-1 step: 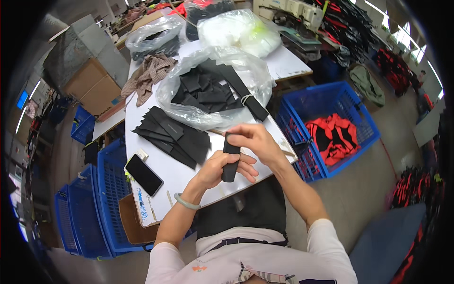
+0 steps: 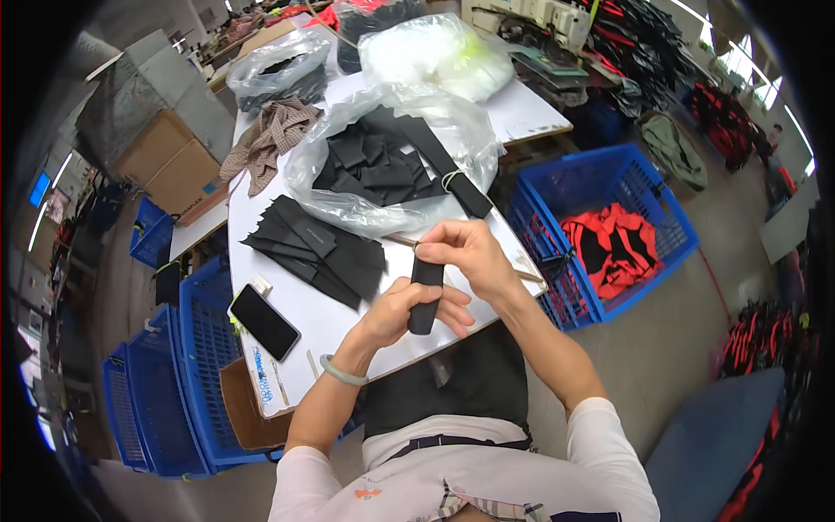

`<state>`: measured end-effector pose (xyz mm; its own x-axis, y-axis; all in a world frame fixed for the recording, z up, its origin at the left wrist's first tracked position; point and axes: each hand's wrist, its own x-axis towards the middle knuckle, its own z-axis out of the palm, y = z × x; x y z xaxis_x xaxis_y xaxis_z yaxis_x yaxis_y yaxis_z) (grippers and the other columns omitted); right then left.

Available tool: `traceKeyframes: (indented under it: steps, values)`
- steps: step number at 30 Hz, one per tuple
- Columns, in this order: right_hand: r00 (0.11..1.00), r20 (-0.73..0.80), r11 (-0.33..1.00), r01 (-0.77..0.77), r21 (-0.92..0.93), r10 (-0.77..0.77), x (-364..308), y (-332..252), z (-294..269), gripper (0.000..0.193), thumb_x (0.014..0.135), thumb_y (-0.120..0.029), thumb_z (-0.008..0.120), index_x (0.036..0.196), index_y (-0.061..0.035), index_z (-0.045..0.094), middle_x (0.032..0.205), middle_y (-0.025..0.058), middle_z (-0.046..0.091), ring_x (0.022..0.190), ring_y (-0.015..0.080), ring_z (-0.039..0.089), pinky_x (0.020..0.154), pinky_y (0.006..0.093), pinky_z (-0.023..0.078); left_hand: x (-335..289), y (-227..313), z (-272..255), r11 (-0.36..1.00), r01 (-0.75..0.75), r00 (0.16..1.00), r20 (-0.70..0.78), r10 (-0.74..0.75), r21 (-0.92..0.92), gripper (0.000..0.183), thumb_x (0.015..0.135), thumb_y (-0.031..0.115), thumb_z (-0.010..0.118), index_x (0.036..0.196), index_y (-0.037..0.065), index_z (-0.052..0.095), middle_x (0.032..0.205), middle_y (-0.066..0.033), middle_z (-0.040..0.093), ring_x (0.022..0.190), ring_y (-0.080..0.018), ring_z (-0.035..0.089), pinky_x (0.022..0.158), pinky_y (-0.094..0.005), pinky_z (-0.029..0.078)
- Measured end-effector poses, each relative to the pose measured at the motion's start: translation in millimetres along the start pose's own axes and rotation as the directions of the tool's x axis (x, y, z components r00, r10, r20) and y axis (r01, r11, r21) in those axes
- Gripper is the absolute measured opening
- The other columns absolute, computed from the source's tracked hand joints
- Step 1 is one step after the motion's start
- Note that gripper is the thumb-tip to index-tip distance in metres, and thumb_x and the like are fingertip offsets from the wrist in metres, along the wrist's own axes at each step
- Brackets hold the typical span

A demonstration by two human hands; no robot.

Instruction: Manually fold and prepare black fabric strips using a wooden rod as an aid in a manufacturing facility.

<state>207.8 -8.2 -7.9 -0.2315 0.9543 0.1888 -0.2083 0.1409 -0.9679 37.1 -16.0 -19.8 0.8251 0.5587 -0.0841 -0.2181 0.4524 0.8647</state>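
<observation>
A narrow folded piece of black fabric (image 2: pixel 424 300) stretches between my hands above the table's front edge. My left hand (image 2: pixel 396 309) grips its middle, thumb on top and fingers behind, with a pale bangle on that wrist. At the far end, my right hand (image 2: pixel 465 257) pinches the strip between thumb and fingertips. To the left of it lies a fanned stack of black fabric pieces (image 2: pixel 317 248). Behind my hands, a clear plastic bag (image 2: pixel 304 178) stands open, full of similar black pieces. A long black bundle (image 2: pixel 435 157) tied with pale cord rests on the bag.
A phone (image 2: pixel 264 322) lies on the white table (image 2: pixel 326 335) at the left. Right of the table stands a blue basket (image 2: pixel 644 300) with red and black garments. More blue crates (image 2: pixel 161 391) stand at the left. A checked cloth (image 2: pixel 274 139) and other plastic bags lie farther back.
My right hand has risen slightly at the far end of the fabric strip. My left hand keeps its grip, and the things on the table stay as they were.
</observation>
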Motion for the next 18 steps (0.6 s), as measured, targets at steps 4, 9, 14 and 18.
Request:
traceKeyframes:
  steps: [4,9,14,18]
  values:
    - [0.993,-0.095,0.992,0.082,0.099,-0.073,-11,-2,-9,0.006,0.076,-0.001,0.067,0.081,0.0026,0.065,0.079,0.0048,0.063,0.071,0.0079,0.056,0.065,0.0213,0.043,-12,1,-11,0.941,0.132,0.985,-0.150,-0.089,0.312,0.034,0.083,0.011,0.043,0.101,-0.015,0.057,0.089,-0.0233,0.065,0.077,-0.0291,0.067,0.074,-0.0333,0.050]
    - [0.987,-0.044,0.988,0.152,-0.011,-0.152,-41,2,0,0.012,0.075,0.002,0.066,0.087,0.0020,0.068,0.094,0.0111,0.062,0.073,0.0108,0.057,0.065,0.0227,0.047,-12,3,-25,-0.001,-0.008,0.612,0.006,0.791,1.000,0.051,0.067,-0.012,0.048,0.116,-0.002,0.055,0.093,-0.0202,0.059,0.079,-0.0334,0.061,0.070,-0.0371,0.047]
    - [0.980,-0.178,0.978,-0.054,0.203,0.091,-50,4,6,0.039,0.089,-0.025,0.058,0.110,0.0083,0.057,0.097,0.0145,0.060,0.073,0.0161,0.062,0.059,0.0257,0.055,-5,3,-24,-0.264,0.084,0.507,0.187,0.842,0.961,0.061,0.064,-0.013,0.051,0.124,0.001,0.052,0.094,-0.0158,0.056,0.078,-0.0287,0.055,0.068,-0.0365,0.046]
    - [0.964,-0.156,0.948,-0.167,0.271,0.214,-49,5,14,0.031,0.088,-0.021,0.060,0.103,0.0060,0.060,0.078,0.0084,0.062,0.063,0.0128,0.061,0.055,0.0232,0.054,-4,2,-25,-0.353,0.117,0.490,0.255,0.833,0.928,0.064,0.064,-0.012,0.054,0.126,0.003,0.052,0.088,-0.0121,0.053,0.075,-0.0257,0.053,0.065,-0.0345,0.046]
